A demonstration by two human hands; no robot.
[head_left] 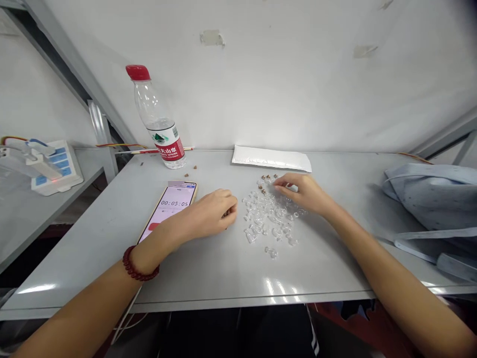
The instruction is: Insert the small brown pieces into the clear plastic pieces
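Note:
A scatter of several small clear plastic pieces point(266, 219) lies on the grey table point(208, 268), with a few tiny brown pieces point(265, 178) at its far edge. My left hand point(208, 214) rests on the table just left of the pile, fingers curled in around something small and dark that I cannot make out. A dark red bead bracelet point(138, 266) sits on that wrist. My right hand point(303, 193) lies over the pile's far right side, its fingertips pinched together among the clear pieces near the brown ones.
A phone point(169, 206) showing a running timer lies left of my left hand. A red-capped water bottle point(158, 119) stands at the back left, a white packet point(272, 159) lies by the wall, a blue cloth bag point(436, 209) at right, a power strip point(44, 166) at far left.

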